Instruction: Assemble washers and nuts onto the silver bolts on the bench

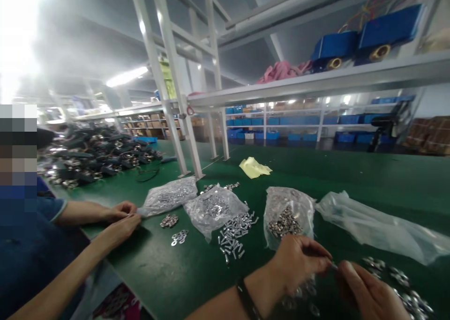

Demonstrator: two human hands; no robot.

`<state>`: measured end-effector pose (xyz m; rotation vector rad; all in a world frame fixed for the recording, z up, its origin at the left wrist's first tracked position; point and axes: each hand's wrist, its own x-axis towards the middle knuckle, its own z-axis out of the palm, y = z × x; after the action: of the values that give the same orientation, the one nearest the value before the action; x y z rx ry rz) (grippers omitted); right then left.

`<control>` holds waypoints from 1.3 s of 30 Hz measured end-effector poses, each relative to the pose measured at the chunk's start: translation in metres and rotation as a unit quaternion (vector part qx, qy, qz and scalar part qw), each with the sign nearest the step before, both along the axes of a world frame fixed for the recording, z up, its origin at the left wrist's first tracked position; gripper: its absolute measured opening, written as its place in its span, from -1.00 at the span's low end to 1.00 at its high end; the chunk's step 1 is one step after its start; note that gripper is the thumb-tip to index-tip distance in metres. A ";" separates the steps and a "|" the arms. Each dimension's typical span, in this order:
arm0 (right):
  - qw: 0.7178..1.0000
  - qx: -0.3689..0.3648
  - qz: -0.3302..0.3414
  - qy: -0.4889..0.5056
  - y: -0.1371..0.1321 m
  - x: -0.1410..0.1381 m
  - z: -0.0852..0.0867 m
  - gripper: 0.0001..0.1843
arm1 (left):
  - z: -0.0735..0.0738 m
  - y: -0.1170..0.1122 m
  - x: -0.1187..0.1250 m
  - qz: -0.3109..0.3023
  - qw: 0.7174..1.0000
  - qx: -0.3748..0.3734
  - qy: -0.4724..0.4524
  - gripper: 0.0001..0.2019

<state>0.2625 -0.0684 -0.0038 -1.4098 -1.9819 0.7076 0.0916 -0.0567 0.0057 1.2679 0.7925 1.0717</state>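
Green desk under a shelf; lower right, left fingers and right fingers pinch closed on one tiny, half-hidden part

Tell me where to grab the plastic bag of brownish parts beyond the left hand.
Probably by slack film on the left side of the clear plastic bag, pinched from above: the brownish metal parts heap toward its middle, and the left hand covers its near edge in view.
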 end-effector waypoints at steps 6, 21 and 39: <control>1.000 0.001 0.013 -0.005 -0.009 -0.010 0.018 -0.64 | 0.008 0.000 -0.001 -0.008 0.999 -0.024 -0.040 -0.69; 0.999 -0.026 -0.005 0.045 -0.012 -0.014 0.033 -0.62 | 0.007 0.000 -0.002 -0.023 1.000 -0.006 -0.007 -0.65; 0.986 -0.114 -0.043 0.112 -0.012 -0.017 0.031 -0.45 | 0.009 0.003 -0.002 -0.012 0.998 -0.054 -0.034 -0.65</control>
<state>0.2454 -0.0803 0.0273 -1.4642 -1.6983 1.0312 0.0899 -0.0535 0.0142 1.1412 0.7717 1.0344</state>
